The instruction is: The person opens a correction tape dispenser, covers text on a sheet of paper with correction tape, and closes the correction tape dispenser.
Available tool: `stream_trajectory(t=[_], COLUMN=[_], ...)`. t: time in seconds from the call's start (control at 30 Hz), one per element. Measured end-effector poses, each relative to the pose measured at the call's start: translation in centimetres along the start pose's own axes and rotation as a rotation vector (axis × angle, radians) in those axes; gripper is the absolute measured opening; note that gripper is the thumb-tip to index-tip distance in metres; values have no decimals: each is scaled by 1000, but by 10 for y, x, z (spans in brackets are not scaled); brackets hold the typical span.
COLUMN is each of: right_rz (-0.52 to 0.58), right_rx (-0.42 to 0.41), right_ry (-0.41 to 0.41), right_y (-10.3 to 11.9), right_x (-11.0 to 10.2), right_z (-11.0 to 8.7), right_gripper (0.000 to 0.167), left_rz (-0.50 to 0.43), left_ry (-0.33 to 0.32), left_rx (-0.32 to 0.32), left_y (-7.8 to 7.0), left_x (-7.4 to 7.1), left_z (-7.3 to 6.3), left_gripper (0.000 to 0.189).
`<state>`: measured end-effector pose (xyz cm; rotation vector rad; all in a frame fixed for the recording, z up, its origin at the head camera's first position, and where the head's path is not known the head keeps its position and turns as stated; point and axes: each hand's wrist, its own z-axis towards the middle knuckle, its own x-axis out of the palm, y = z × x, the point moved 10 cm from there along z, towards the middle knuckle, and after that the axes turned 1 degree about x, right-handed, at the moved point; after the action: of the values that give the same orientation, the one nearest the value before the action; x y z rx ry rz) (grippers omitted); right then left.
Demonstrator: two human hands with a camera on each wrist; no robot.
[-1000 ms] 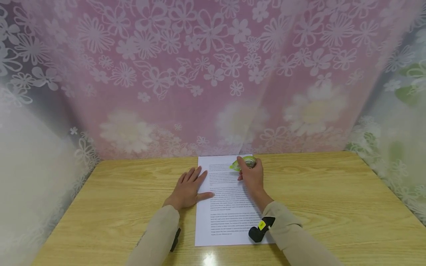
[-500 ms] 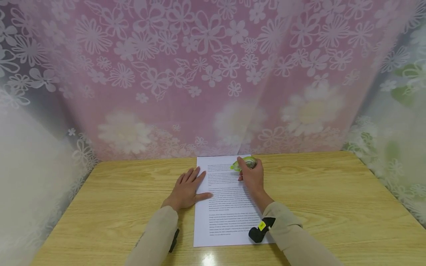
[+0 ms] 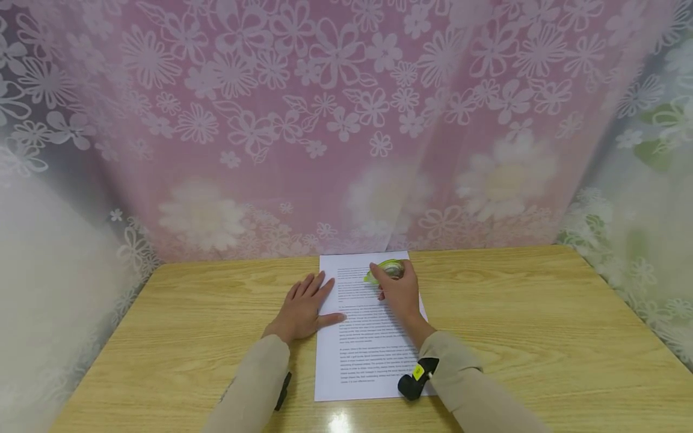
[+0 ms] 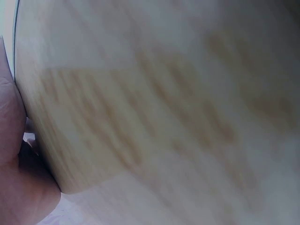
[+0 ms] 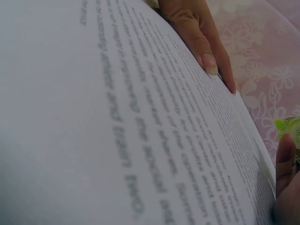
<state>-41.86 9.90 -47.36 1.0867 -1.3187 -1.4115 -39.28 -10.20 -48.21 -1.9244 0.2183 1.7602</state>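
A printed sheet of paper [image 3: 373, 385] lies on the wooden table, its lines of text running across it. My left hand [image 3: 304, 308] rests with spread fingers on the sheet's left edge. In my right hand [image 3: 402, 293] I hold a green, see-through correction tape dispenser [image 3: 391, 269] between thumb and fingers. Its pointed tip faces left, over the upper lines of print. The right wrist view shows the correction tape [image 5: 291, 127] at the right edge beside my thumb, and the left hand [image 5: 197, 35] on the far side of the paper. Only part of the left hand [image 4: 23, 183] appears in its wrist view.
The wooden table [image 3: 541, 319] extends to both sides of the paper. A pink flowered curtain [image 3: 303, 180] hangs right behind the table's back edge, with pale flowered cloth [image 3: 639, 240] at the sides. A black wrist camera [image 3: 414, 382] overlaps the paper's lower right.
My right hand has moved left with the correction tape, baring more of the sheet's right edge. My left hand stays in place on the paper.
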Motion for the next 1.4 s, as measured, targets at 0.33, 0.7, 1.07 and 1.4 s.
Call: stream_trajectory(t=[0.33,0.7,1.07,1.4], right_rz=[-200,-338,-404,-404], right_rx=[-67,-76,-102,-123], right_ry=[79,72,67,69], right_y=[3,-3,2,0], right_x=[26,28,29,30], right_z=[-11,-12,-16,-17], right_gripper=[50,52,51,54], left_rz=[5,-18,-25,-33], left_ry=[-5,-27,-25,-20], left_rx=[18,37,36,41], left_y=[1,2,1,-4], left_x=[0,2,1,-5], left_z=[0,0,2,-1], left_gripper=[84,84,84,83])
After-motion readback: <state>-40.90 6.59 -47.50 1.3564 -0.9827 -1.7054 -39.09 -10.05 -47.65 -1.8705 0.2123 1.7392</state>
